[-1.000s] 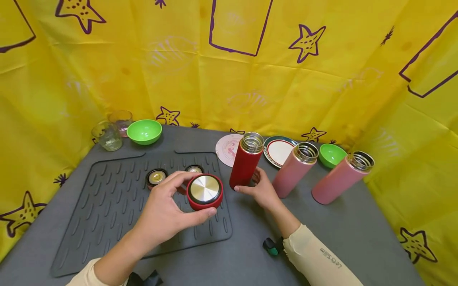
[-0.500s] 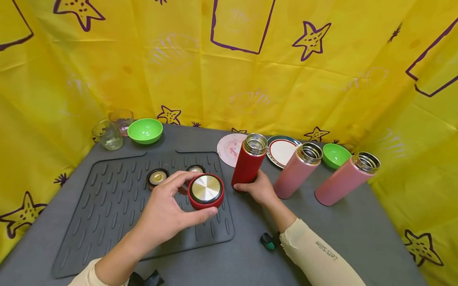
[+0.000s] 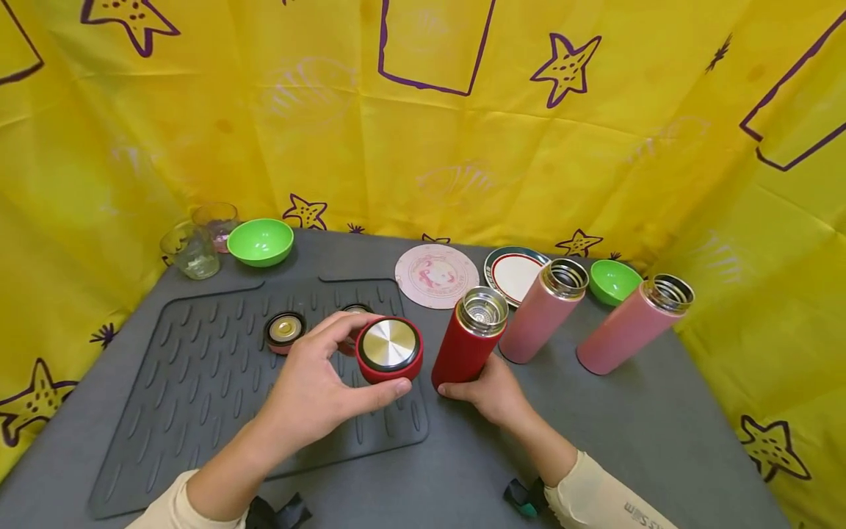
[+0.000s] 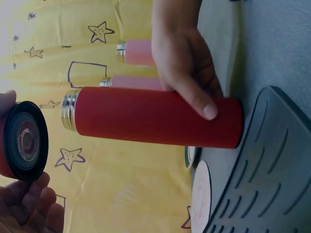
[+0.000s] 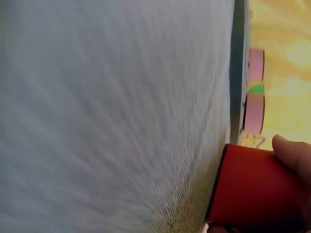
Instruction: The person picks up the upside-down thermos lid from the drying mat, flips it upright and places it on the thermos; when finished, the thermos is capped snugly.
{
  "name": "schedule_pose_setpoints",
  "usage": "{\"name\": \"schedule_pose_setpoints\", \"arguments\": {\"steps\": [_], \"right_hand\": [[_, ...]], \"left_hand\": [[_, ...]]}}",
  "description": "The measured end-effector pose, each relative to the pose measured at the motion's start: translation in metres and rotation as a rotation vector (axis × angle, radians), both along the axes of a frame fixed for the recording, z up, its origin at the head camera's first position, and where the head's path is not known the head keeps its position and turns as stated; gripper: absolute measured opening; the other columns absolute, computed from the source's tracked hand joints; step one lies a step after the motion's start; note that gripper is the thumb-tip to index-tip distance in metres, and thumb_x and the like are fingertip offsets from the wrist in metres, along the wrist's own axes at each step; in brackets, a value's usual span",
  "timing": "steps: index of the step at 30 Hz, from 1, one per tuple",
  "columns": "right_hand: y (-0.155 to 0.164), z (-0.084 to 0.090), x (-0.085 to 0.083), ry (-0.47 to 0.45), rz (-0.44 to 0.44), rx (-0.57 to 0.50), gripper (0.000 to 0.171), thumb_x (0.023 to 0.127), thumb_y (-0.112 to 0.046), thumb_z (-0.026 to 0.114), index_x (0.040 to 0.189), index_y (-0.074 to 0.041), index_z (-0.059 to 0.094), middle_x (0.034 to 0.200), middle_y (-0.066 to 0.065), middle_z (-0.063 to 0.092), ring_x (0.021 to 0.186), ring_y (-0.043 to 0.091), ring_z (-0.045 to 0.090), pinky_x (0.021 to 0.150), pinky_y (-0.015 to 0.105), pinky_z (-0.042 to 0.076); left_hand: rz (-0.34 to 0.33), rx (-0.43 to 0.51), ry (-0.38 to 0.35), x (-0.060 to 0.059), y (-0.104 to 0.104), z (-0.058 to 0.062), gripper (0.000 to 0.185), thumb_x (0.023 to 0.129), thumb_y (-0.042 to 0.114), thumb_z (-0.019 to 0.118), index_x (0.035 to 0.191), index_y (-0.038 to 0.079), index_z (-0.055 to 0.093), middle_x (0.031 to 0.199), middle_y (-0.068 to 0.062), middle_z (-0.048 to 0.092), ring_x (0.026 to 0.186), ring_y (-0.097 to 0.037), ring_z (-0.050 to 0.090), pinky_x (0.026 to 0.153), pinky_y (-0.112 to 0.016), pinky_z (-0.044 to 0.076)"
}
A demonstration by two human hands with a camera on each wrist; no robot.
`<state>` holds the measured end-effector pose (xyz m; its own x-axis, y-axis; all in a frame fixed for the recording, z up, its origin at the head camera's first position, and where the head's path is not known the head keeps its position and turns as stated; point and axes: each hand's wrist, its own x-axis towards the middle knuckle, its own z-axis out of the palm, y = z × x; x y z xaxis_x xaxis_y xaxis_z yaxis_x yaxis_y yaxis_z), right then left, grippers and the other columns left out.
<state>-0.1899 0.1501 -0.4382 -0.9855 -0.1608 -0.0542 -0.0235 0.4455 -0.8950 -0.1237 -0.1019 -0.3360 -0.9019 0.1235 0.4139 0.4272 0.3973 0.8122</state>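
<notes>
My left hand (image 3: 311, 389) holds a red lid with a steel top (image 3: 390, 350) above the dark ribbed mat (image 3: 198, 382); the left wrist view shows the lid's black underside (image 4: 26, 141) between my fingers. My right hand (image 3: 492, 389) grips the lower part of an open red flask (image 3: 471, 339), which stands just right of the mat. The left wrist view shows the red flask (image 4: 155, 116) with the right hand (image 4: 184, 58) wrapped round its base. In the right wrist view the flask's base (image 5: 257, 189) stands on the grey table, a fingertip (image 5: 291, 150) on it.
Two small lids (image 3: 286, 330) lie on the mat. Two open pink flasks (image 3: 542, 312) (image 3: 628, 327) stand to the right. A round coaster (image 3: 436, 275), a rimmed plate (image 3: 515, 272), two green bowls (image 3: 261, 241) (image 3: 611, 281) and two glasses (image 3: 192, 251) sit at the back.
My right hand has drawn the red flask nearer and to the right, off the coaster's edge. The left hand with the lid has shifted slightly right toward it.
</notes>
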Motion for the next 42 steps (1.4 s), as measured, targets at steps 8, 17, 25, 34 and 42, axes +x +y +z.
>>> {"name": "schedule_pose_setpoints", "arguments": {"steps": [8,17,25,34,42], "right_hand": [[0.008,0.001,0.037,-0.004,0.076,0.018,0.053,0.066,-0.015,0.091,0.111,-0.008,0.063,0.099,0.0,0.068,0.088,0.017,0.063,0.082,0.04,0.05],[0.014,0.004,0.063,0.025,0.126,0.049,0.057,0.065,-0.018,0.091,0.114,-0.01,0.064,0.101,-0.004,0.068,0.09,0.017,0.062,0.083,0.037,0.05],[0.019,0.005,0.071,0.03,0.109,0.033,0.06,0.065,-0.018,0.091,0.117,-0.013,0.062,0.102,-0.005,0.067,0.093,0.017,0.061,0.085,0.035,0.049],[0.025,0.003,0.072,0.018,0.117,-0.014,0.058,0.066,-0.016,0.09,0.117,-0.016,0.062,0.102,-0.008,0.067,0.093,0.015,0.062,0.085,0.034,0.049],[0.026,0.001,0.07,0.028,0.134,-0.065,0.06,0.066,-0.012,0.09,0.118,-0.015,0.06,0.105,-0.007,0.067,0.096,0.016,0.062,0.087,0.034,0.049]], "left_hand": [[-0.042,0.035,0.014,0.0,0.01,0.006,0.056,0.069,0.038,0.09,0.118,0.03,0.065,0.107,0.015,0.062,0.091,-0.01,0.056,0.076,-0.032,0.048],[-0.099,0.055,0.033,0.002,0.026,0.021,0.057,0.068,0.034,0.091,0.119,0.029,0.065,0.108,0.014,0.062,0.093,-0.012,0.055,0.077,-0.032,0.048],[-0.2,0.074,0.123,-0.002,0.056,0.038,0.059,0.066,0.031,0.092,0.119,0.025,0.066,0.11,0.015,0.062,0.098,-0.011,0.054,0.082,-0.033,0.044],[-0.279,0.04,0.176,-0.01,0.084,0.037,0.061,0.065,0.035,0.091,0.118,0.021,0.065,0.11,0.017,0.062,0.102,-0.009,0.052,0.082,-0.032,0.046],[-0.272,-0.021,0.16,-0.016,0.093,0.026,0.062,0.065,0.041,0.09,0.118,0.021,0.065,0.111,0.017,0.062,0.103,-0.008,0.05,0.083,-0.031,0.045]]}}
